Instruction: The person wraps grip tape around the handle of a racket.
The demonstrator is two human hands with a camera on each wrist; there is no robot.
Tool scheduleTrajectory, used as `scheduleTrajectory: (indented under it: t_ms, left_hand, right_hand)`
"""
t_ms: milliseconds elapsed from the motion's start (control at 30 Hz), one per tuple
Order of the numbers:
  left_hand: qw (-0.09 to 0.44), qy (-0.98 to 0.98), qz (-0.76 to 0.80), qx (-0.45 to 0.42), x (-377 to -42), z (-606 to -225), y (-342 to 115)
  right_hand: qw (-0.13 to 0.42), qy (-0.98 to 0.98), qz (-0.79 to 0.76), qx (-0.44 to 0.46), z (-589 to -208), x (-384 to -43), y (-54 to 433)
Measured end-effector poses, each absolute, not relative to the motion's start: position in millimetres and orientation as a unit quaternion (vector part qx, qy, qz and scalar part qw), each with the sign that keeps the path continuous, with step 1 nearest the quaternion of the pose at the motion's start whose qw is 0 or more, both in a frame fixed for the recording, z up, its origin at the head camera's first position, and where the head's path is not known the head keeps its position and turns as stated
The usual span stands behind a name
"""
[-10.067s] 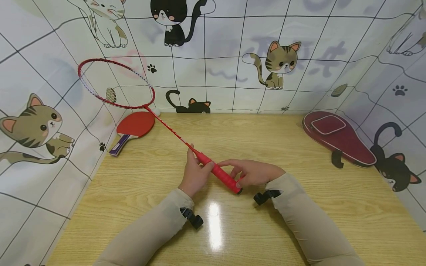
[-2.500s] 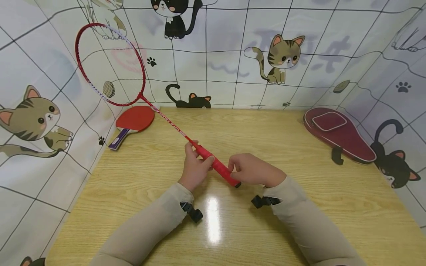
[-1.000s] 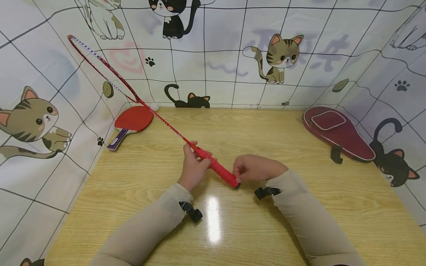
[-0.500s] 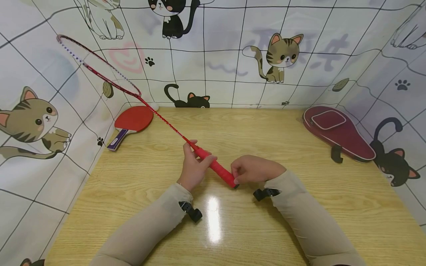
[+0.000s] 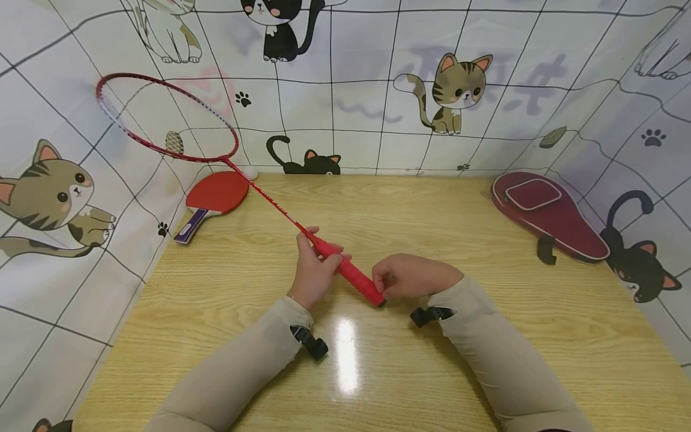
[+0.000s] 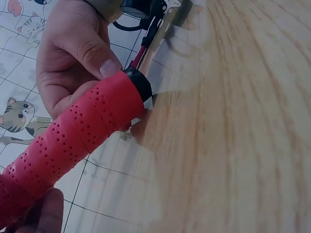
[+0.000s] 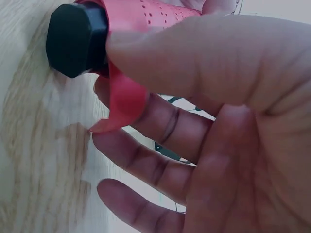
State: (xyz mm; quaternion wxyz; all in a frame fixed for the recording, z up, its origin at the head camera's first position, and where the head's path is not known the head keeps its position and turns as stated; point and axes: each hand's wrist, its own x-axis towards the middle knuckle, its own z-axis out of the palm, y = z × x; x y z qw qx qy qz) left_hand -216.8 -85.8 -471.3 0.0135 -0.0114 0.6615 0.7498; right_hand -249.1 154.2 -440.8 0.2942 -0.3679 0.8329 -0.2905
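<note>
A red badminton racket point(image 5: 358, 284) slants over the table in the head view, its head up at the left. My left hand point(image 5: 314, 275) holds the upper part of the handle, thumb on top and fingers beneath. At the butt end, my right hand point(image 5: 414, 276) pinches the red perforated grip tape. The right wrist view shows a loose end of the grip tape point(image 7: 127, 103) hanging off the handle beside the black butt cap point(image 7: 75, 41). There the right thumb presses the tape against the handle, and the other fingers are bent loosely below.
A red table tennis bat point(image 5: 218, 195) lies at the table's back left, beneath the racket's head in this view. Behind it sits a white ball point(image 5: 251, 173). A dark red bat case point(image 5: 550, 219) lies at the back right. Cat-print cloth walls border the wooden table point(image 5: 432, 216).
The racket has rolled about its shaft: its head, nearly edge-on a second ago, now shows as a wide oval. The right hand has shifted slightly left, staying at the butt end.
</note>
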Motion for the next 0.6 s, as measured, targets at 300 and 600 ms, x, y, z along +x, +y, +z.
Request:
scheduleTrajectory:
  t_ms: [300,600]
  left_hand:
    - [0.024,0.644,0.764,-0.018,-216.0,-469.1,-84.0]
    - [0.019,0.654,0.756,-0.011,-216.2,-469.8,-84.9]
  right_hand:
    - [0.293,0.838,-0.288,-0.359,-444.2,-253.1,156.2]
    - [0.304,0.839,-0.287,-0.348,-446.6,-255.5,157.2]
